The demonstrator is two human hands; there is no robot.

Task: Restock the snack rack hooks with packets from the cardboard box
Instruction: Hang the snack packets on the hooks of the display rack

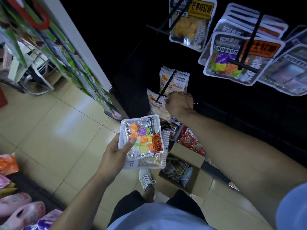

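My left hand (116, 155) grips a small stack of snack packets (142, 141); the top one is clear with coloured candy cubes and an orange label. My right hand (180, 104) reaches to a low black rack hook (162, 92) and pinches a white-and-orange packet (157, 103) at the hook's tip. More packets of that kind (174, 80) hang behind on the same hook. The open cardboard box (186, 173) sits on the floor below my right forearm, with several packets inside.
Higher hooks on the dark rack carry mango candy packets (191, 22) and cube candy packets (235, 60). Red packets (191, 140) lie near the rack's base. A green display stand (69, 60) is at left, pink slippers (21, 211) at lower left. My shoe (146, 180) stands beside the box.
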